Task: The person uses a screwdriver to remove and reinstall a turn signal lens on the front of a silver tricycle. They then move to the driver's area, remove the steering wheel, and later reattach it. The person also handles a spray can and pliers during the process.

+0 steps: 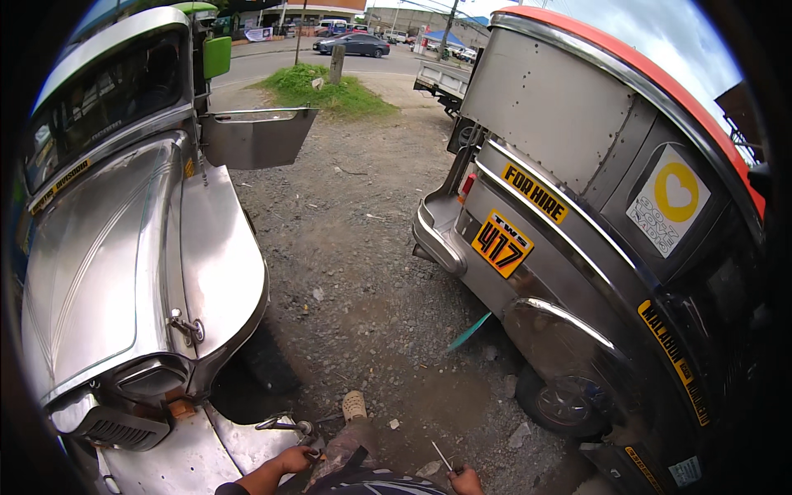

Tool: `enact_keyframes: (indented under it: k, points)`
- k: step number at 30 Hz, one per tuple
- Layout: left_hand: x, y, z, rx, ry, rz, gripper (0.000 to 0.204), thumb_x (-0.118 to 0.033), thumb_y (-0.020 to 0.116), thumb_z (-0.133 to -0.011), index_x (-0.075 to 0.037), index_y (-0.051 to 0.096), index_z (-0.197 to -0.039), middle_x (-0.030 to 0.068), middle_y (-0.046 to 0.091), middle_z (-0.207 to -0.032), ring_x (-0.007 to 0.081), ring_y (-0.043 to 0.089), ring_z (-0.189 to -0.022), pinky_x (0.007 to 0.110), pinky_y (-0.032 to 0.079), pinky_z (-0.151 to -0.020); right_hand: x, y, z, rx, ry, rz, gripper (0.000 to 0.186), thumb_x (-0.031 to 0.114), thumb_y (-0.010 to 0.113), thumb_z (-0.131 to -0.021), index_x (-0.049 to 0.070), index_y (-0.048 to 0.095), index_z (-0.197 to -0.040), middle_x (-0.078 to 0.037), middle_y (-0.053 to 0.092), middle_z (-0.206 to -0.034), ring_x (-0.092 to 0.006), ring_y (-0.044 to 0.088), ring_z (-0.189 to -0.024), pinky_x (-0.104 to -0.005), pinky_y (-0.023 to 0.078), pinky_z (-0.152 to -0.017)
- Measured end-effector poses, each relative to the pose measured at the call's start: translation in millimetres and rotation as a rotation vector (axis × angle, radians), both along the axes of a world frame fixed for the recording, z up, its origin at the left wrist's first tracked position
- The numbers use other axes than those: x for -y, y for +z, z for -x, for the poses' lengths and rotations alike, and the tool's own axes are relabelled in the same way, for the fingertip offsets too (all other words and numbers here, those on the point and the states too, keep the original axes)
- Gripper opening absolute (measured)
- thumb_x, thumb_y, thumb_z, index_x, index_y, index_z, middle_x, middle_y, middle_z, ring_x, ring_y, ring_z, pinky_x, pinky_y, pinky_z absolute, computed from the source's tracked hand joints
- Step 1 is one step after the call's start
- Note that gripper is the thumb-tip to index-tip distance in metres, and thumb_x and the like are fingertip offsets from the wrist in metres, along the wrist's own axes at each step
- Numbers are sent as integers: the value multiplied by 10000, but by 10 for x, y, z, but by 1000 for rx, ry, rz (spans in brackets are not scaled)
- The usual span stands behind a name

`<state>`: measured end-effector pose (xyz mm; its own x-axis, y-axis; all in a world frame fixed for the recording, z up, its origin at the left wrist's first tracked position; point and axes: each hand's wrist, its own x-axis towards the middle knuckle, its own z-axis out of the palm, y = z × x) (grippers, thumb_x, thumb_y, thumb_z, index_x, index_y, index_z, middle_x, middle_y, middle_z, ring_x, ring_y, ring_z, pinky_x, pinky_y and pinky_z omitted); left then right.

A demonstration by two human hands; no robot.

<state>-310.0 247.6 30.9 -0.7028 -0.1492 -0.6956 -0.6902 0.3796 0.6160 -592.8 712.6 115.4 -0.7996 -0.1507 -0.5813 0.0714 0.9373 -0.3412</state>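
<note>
Red-roofed jeepney [536, 99] sitting on the right, with a white-and-yellow heart sticker [667, 200] on its side. Further back there's a grass patch [356, 99] with a stubby post [337, 64] poking up, plus a dark car [359, 45] on the road [247, 70].

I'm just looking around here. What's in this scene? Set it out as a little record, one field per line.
Left vehicle: silver vehicle, hood facing the person
Right vehicle: red-roofed vehicle, metal sides
Left hand: by a metal fitting at the silver vehicle's front; grip unclear
Right hand: holds a thin metal tool
Ground: gravel
Footwear: tan shoe
Background: dark car on the road
</note>
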Motion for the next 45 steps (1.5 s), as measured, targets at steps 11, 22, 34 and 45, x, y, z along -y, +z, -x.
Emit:
enact_keyframes:
  k: [11, 22, 34, 45]
  points:
    - [826, 60, 883, 376, 458, 51, 441, -228, 664, -901, -81, 788, -1299, 218, 770, -1297, 362, 733, -1235, 426, 565, -1072, 2231, 418, 3487, 165, 468, -378, 534, 430, 760, -929, 87, 781, -1338, -192, 757, -1356, -365, 719, -1271, -444, 558, -1098]
    - [2241, -56, 3090, 468, 729, 22, 454, -254, 658, -881, -71, 806, -1269, 232, 753, -1340, 343, 724, -1272, 409, 559, -1101, 4818, -288, 6838, 87, 494, -291, 454, 310, 737, -917, 11, 791, -1254, -257, 749, -1325, -409, 704, -1281, -461, 553, -1099]
    - [6403, 1458, 6755, -206, 1248, 261, 616, -63, 655, -948, -6, 559, -1554, 196, 688, -1491, 327, 665, -1382, 406, 510, -1176, 9645, 292, 9322, -66, 714, 288, 482, 308, 830, -914, -37, 759, -1243, -244, 807, -1104, -375, 792, -1038, -448, 608, -938]
    - [10952, 2919, 8322, -1059, 1872, 877, 567, -72, 679, -999, 24, 532, -1538, 208, 598, -1535, 317, 587, -1417, 433, 467, -1175, 11523, -54, 11216, 109, 487, -348, 628, 459, 878, -813, 91, 793, -1316, -167, 806, -1255, -311, 768, -1182, -420, 575, -1035]
